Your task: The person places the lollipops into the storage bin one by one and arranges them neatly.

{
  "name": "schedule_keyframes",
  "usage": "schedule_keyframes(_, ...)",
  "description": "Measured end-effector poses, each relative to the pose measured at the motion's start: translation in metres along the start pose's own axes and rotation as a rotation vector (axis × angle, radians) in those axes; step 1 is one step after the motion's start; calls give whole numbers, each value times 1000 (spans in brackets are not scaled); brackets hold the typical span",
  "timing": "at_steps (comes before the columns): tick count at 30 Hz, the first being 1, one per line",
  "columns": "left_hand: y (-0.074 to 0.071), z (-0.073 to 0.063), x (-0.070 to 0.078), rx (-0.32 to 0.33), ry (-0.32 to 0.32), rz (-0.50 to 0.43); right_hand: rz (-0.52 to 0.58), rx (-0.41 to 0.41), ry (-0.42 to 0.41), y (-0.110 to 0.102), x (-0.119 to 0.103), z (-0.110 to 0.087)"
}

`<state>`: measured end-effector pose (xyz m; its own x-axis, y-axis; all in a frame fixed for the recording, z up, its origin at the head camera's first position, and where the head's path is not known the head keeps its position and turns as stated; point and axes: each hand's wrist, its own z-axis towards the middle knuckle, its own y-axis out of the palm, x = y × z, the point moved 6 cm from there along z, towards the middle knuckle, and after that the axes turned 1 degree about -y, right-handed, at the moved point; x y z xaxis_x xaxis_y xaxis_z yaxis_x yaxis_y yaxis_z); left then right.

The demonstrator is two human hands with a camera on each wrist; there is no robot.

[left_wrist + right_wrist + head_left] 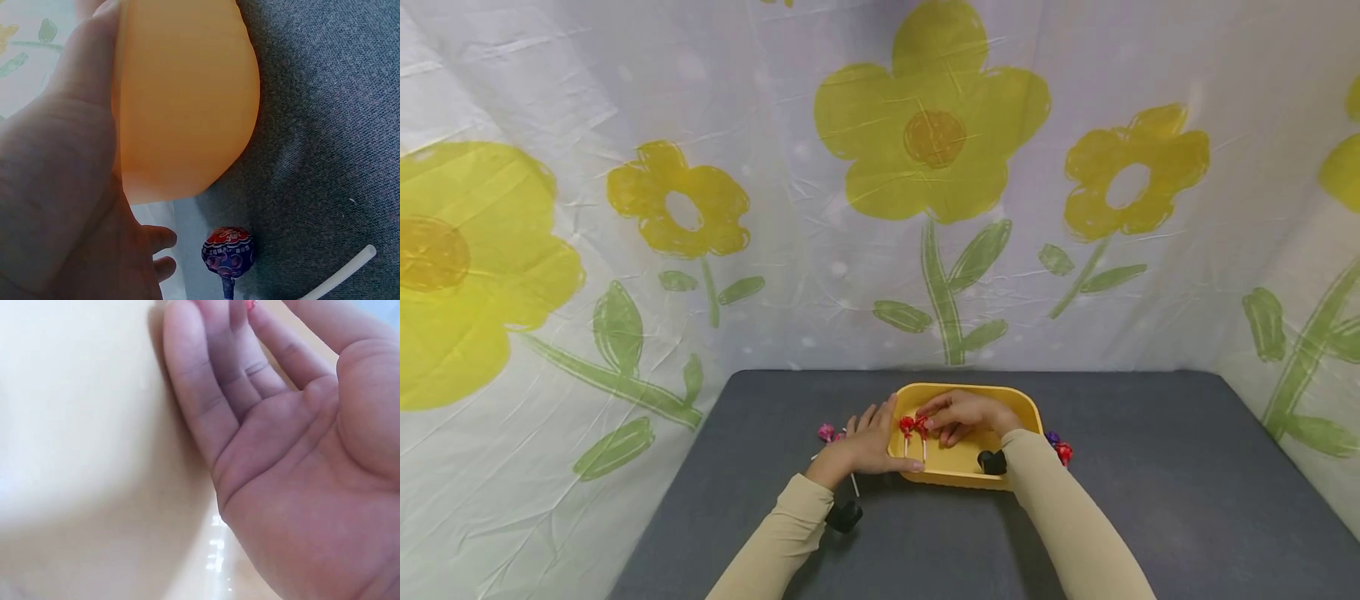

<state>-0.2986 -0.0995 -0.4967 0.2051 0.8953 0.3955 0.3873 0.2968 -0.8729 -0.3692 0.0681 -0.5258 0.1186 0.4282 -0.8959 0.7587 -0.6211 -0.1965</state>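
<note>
Yellow tray [958,480] holds 2 red lollipops [907,424], right hand [967,413] pinching 1, left hand [871,446] resting against it; other lollipops [1063,453] are left outside.

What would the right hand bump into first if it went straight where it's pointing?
Past the red lollipop at the right hand, it would probably meet the other red lollipop in the yellow tray first; depth is unclear.
</note>
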Motion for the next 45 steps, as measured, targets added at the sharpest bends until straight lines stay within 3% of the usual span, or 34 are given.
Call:
schedule_keyframes(9,2,2,-1,-3,-2,0,-54,-3,21,-2,-10,-10)
schedule_keyframes(22,0,-1,-1,25,10,-2,-233,45,-78,-16,-28,-21)
schedule_keyframes(35,-4,0,2,63,1,99,-258,42,-171,-29,-48,-49)
schedule_keyframes(45,-4,5,6,100,56,89,-288,48,-190,-37,-54,-69)
